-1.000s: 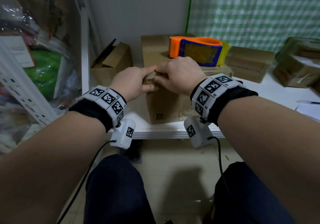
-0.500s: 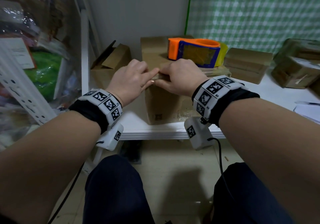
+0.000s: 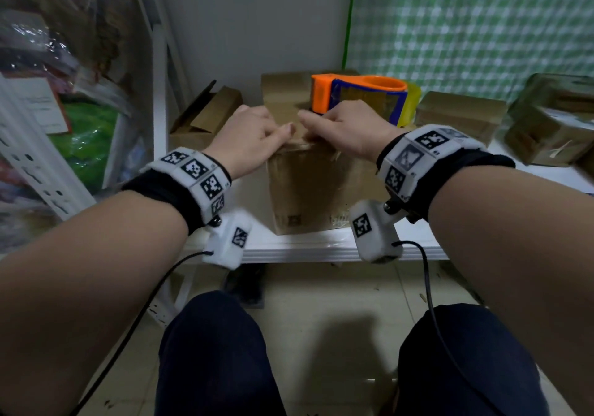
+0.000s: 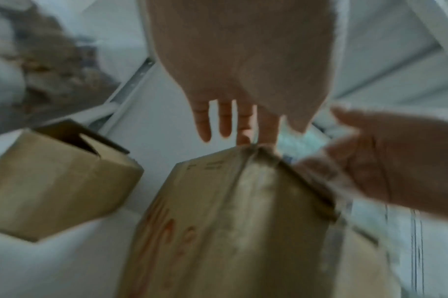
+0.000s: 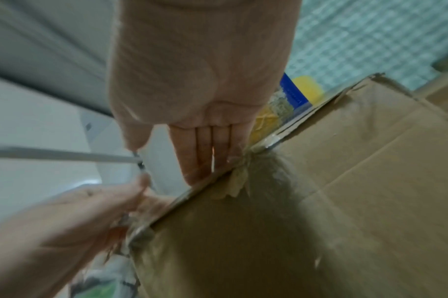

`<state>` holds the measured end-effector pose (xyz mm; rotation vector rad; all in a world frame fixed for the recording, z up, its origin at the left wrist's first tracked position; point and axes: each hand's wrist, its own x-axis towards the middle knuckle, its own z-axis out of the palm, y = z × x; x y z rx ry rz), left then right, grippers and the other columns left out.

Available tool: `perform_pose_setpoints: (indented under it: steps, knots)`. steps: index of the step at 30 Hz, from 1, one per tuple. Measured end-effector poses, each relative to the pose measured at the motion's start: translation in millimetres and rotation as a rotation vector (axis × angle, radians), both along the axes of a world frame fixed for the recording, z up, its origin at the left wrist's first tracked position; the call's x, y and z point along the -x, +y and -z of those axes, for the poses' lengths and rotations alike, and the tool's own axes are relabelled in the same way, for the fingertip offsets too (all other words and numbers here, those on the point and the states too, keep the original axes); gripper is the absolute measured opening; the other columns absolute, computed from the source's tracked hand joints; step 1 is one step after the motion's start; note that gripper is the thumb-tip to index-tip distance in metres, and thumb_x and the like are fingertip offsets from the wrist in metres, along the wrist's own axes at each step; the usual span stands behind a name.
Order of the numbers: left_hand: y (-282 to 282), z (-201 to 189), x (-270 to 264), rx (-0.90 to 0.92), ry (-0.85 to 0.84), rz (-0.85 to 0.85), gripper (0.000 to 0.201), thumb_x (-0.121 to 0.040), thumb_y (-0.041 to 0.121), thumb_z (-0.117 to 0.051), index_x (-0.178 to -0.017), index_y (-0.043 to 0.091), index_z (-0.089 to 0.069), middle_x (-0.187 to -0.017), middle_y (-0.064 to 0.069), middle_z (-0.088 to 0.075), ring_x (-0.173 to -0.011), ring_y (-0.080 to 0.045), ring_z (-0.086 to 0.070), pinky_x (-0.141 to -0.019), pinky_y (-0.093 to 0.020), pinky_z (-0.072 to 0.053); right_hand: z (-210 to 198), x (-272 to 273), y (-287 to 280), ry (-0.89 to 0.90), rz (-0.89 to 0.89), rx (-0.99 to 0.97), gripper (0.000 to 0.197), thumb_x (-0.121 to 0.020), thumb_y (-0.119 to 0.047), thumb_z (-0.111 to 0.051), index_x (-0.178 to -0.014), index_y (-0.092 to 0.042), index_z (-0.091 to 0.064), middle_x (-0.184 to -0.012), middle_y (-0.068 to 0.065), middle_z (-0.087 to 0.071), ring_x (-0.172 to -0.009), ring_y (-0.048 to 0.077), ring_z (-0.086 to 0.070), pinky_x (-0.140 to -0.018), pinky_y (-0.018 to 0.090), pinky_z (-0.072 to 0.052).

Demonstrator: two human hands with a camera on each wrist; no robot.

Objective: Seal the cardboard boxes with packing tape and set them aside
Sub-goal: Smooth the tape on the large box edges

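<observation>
your hands meet on the near top edge of the cardboard box [image 3: 308, 187], which stands at the front edge of the white bench [image 3: 321, 248], directly before you. your left hand [image 3: 249, 144] lies on the left corner of the box top with its fingers nearly straight; from the left wrist view the fingers [image 4: 225, 121] hang open and only the tips touch the edge, holding nothing. your right hand [image 3: 344, 129] lies flat too, its fingers [image 5: 205, 149] together and pressing on the edge where crumpled packing tape [image 5: 237, 181] folds over from the top to the front side. i judge that you rub the tape end down so that it sticks well, and both hands also keep the box steady.

the tape dispenser [image 3: 360, 98], orange and blue, rests on the far part of the same box top, behind your right hand, probably parked there to stay in easy reach. just left of the box an open small box [image 3: 205, 116] waits with its flaps up.
</observation>
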<state>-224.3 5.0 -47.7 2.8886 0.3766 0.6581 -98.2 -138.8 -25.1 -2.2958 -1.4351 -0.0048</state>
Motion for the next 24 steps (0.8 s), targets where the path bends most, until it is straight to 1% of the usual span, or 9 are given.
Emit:
perform_pose_setpoints:
  steps: [1,2,3,5,6,10,14,18,24]
  knots:
    - [-1.8,-3.2,-5.6,0.074,-0.008,-0.030,0.043,-0.097,0.044,-0.044,-0.084,0.016,-0.074,-0.086,-0.005,-0.059,-0.087,-0.019,-0.048,-0.074,-0.026,-0.029,-2.2,-3.5,-0.3,-0.011,0.016,-0.007,0.064,-0.095,-0.056,-0.038,-0.088,-0.004,-0.074,-0.077,0.013,-0.065,-0.072,0.020,-0.057,-0.062,0.028,-0.037]
    - [-2.5,-4.7,-11.2,0.149,-0.017,-0.045,0.039,-0.093,0.044,-0.051,-0.075,0.017,-0.072,-0.079,-0.006,-0.061,-0.081,-0.018,-0.052,-0.070,-0.028,-0.033,-3.5,-6.6,-1.1,-0.027,0.024,-0.003,0.058,-0.096,-0.052,-0.042,-0.088,-0.004,-0.074,-0.077,0.011,-0.064,-0.072,0.019,-0.056,-0.061,0.028,-0.036]
    - [-1.6,-4.7,-16.3,0.224,-0.031,-0.054,0.036,-0.089,0.046,-0.057,-0.067,0.018,-0.068,-0.072,-0.004,-0.062,-0.075,-0.018,-0.055,-0.066,-0.029,-0.037,-3.6,-10.2,-2.7,-0.051,0.024,0.007,0.051,-0.095,-0.050,-0.048,-0.089,-0.007,-0.074,-0.079,0.008,-0.066,-0.074,0.018,-0.057,-0.062,0.029,-0.041]
    - [-0.1,-3.6,-24.0,0.322,-0.068,-0.069,0.037,-0.079,0.050,-0.068,-0.061,0.019,-0.060,-0.064,0.003,-0.058,-0.065,-0.013,-0.054,-0.059,-0.027,-0.038,-4.8,-16.0,-7.9,-0.064,0.030,0.042,0.038,-0.089,-0.050,-0.058,-0.095,-0.017,-0.076,-0.088,0.002,-0.071,-0.083,0.015,-0.062,-0.075,0.031,-0.050]
    - [-0.1,-2.3,-26.9,0.338,-0.076,-0.076,0.038,-0.075,0.051,-0.071,-0.061,0.019,-0.057,-0.062,0.005,-0.055,-0.062,-0.010,-0.051,-0.056,-0.026,-0.037,-4.7,-18.0,-10.2,-0.062,0.030,0.053,0.035,-0.086,-0.050,-0.062,-0.098,-0.021,-0.076,-0.092,0.001,-0.072,-0.087,0.014,-0.063,-0.080,0.033,-0.051]
    - [-3.4,3.5,-31.6,0.238,-0.068,-0.071,0.043,-0.069,0.053,-0.075,-0.071,0.017,-0.052,-0.064,0.008,-0.048,-0.060,-0.006,-0.043,-0.052,-0.024,-0.032,1.7,-21.8,-12.2,-0.082,0.055,0.052,0.042,-0.079,-0.055,-0.066,-0.110,-0.026,-0.072,-0.106,-0.003,-0.071,-0.100,0.013,-0.061,-0.087,0.033,-0.050]
    - [1.1,8.7,-30.8,0.158,-0.067,-0.046,0.047,-0.067,0.054,-0.075,-0.078,0.017,-0.050,-0.063,0.011,-0.043,-0.058,-0.004,-0.039,-0.051,-0.024,-0.027,9.4,-24.7,-11.0,-0.081,0.086,0.033,0.047,-0.076,-0.060,-0.065,-0.111,-0.029,-0.071,-0.109,-0.005,-0.070,-0.103,0.013,-0.061,-0.089,0.034,-0.050]
    - [2.9,9.0,-29.1,0.065,-0.011,0.018,0.046,-0.069,0.050,-0.075,-0.083,0.016,-0.047,-0.065,0.011,-0.040,-0.065,-0.014,-0.041,-0.058,-0.028,-0.027,14.7,-27.0,-10.1,-0.080,0.088,-0.004,0.050,-0.074,-0.064,-0.064,-0.111,-0.031,-0.070,-0.109,-0.004,-0.070,-0.104,0.015,-0.061,-0.090,0.036,-0.050]
    - [0.1,6.5,-26.9,-0.003,0.070,0.015,0.047,-0.070,0.050,-0.074,-0.087,0.020,-0.043,-0.071,0.011,-0.040,-0.071,-0.013,-0.043,-0.063,-0.027,-0.029,19.0,-27.2,-10.5,-0.103,0.097,-0.028,0.051,-0.075,-0.065,-0.062,-0.112,-0.031,-0.070,-0.109,-0.003,-0.070,-0.102,0.017,-0.062,-0.087,0.034,-0.050]
